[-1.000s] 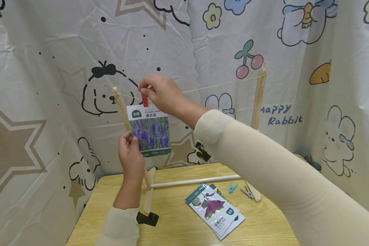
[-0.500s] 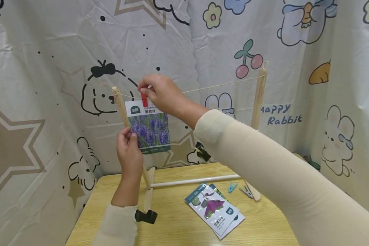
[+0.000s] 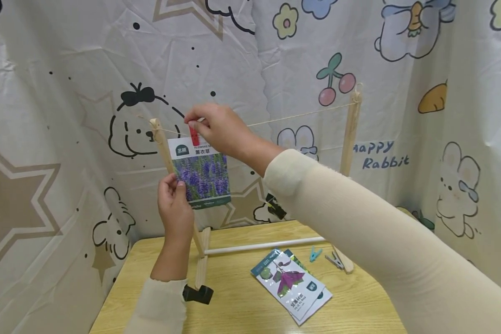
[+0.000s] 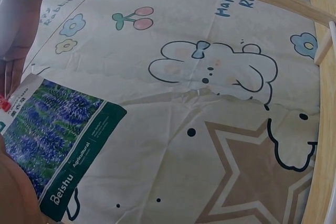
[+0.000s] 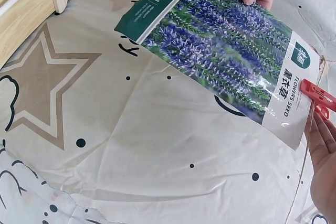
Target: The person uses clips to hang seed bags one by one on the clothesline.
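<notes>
A seed packet (image 3: 202,174) with purple flowers on its front hangs at the left end of a thin string (image 3: 300,114). My left hand (image 3: 176,204) pinches its left edge, thumb on the front. Above, my right hand (image 3: 219,127) pinches a red clothespin (image 3: 195,135) whose tip lies over the packet's white top edge. In the right wrist view the clothespin (image 5: 317,96) overlaps both the packet's top and the string. The left wrist view shows the packet (image 4: 58,135) tilted, its green bottom band outward.
The string runs between two wooden posts (image 3: 351,134), joined low down by a white rod (image 3: 267,245). More seed packets (image 3: 290,285) lie stacked on the wooden table (image 3: 229,297). A blue clothespin (image 3: 315,254) and a grey clothespin (image 3: 335,260) lie beside them.
My left hand has raised the packet slightly, so its top edge sits higher behind the red clothespin. The right hand keeps its place on the clothespin.
</notes>
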A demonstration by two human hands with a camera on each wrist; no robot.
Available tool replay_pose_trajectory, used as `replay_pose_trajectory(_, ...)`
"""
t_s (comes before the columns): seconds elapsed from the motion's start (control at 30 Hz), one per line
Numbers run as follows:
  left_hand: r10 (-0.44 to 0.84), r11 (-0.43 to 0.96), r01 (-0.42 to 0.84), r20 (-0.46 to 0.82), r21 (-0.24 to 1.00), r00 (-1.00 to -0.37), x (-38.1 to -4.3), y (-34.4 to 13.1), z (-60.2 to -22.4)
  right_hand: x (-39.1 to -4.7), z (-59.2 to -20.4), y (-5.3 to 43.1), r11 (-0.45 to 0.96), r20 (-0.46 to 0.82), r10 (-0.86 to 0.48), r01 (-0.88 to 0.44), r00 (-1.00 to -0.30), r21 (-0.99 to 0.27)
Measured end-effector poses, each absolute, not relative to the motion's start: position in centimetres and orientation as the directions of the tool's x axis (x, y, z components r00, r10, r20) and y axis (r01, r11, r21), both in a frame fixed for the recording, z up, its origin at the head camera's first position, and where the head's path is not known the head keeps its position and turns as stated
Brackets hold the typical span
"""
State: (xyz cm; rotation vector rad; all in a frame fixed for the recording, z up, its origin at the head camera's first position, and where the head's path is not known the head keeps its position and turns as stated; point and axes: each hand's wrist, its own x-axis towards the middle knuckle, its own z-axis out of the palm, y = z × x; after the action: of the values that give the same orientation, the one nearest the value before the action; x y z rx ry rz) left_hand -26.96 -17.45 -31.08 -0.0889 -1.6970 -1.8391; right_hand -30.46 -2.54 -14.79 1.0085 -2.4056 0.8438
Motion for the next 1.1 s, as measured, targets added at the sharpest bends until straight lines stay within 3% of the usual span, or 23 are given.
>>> replay_pose_trajectory(1.1,-0.473,0.146,0.401,0.420,0.904,-0.775,-27.2,-17.9,-32.1,-30.9,-15.6,-1.7,0.532,0.593,-0.521,-0.777,-0.614,-0.336)
